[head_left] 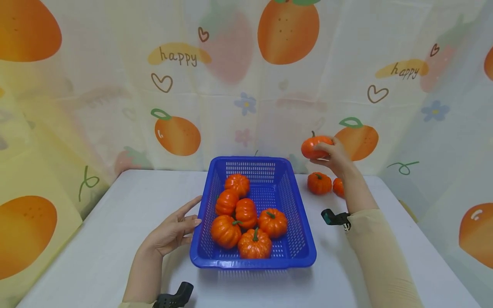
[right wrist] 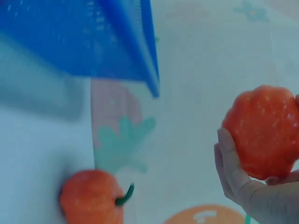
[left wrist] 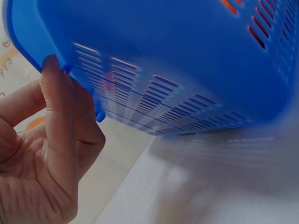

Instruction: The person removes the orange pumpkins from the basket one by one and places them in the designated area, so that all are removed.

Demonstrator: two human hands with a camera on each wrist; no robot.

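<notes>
A small orange pumpkin [head_left: 313, 146] with a green stem is gripped in my right hand [head_left: 336, 159], raised above the table to the right of the basket. The right wrist view shows this pumpkin [right wrist: 262, 133] with fingers and thumb around its sides. My left hand [head_left: 173, 231] holds the left rim of the blue plastic basket [head_left: 310, 256]. Seen in the left wrist view, the left hand [left wrist: 51, 140] has its fingertips at the rim. Several pumpkins [head_left: 245, 213] lie inside the basket, mostly in its left and near parts.
Below the raised hand, a pumpkin [head_left: 319, 183] stands on the white table [head_left: 154, 188]; another pumpkin [head_left: 338, 187] beside it is partly hidden by the right forearm. A fruit-printed cloth [head_left: 269, 107] hangs behind the table.
</notes>
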